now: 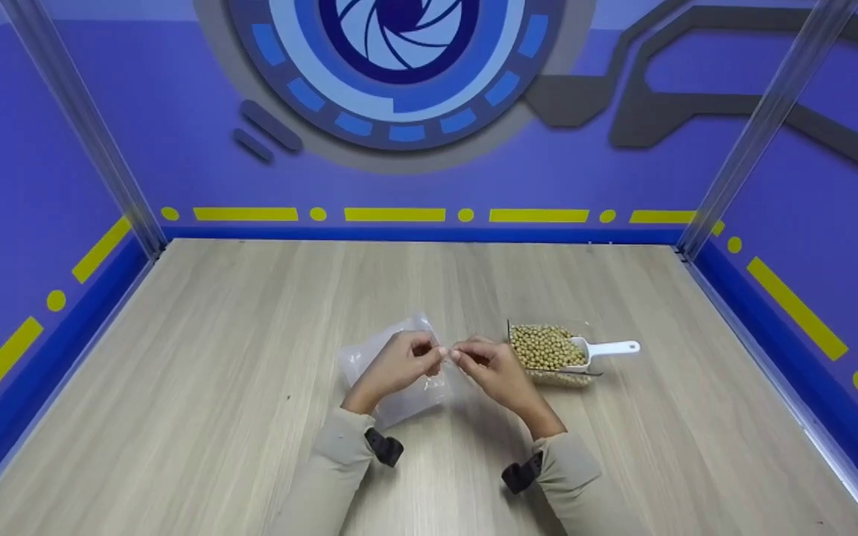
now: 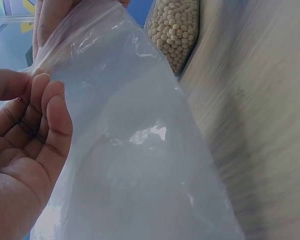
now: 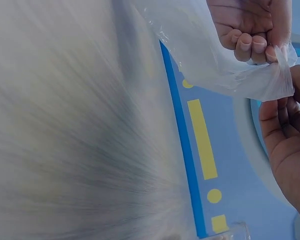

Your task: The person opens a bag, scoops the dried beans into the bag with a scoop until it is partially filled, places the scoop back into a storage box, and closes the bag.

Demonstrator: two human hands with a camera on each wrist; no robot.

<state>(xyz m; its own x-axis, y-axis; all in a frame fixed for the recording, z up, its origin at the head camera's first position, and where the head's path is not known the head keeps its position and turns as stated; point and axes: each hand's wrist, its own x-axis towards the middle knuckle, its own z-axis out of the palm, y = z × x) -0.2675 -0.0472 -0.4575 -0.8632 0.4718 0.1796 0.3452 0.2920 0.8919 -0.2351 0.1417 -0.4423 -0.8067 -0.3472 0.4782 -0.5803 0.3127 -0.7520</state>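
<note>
A clear plastic zip bag (image 2: 130,135) hangs from both hands above the table. My left hand (image 1: 404,362) pinches its top edge between thumb and fingers. Close beside it, my right hand (image 1: 497,372) pinches the same edge at the bag's upper right. In the right wrist view the bag's film (image 3: 200,55) bunches between the two hands' fingertips. Whether the bag's mouth is parted cannot be made out. Just right of the right hand stands a clear box of pale round beans (image 1: 544,346), with a white scoop (image 1: 611,348) resting in it.
The wood-grain table (image 1: 213,357) lies under everything. A blue-purple printed wall (image 1: 176,149) closes off the back, and similar panels rise at the left and right. The scoop's handle juts out past the right side of the bean box.
</note>
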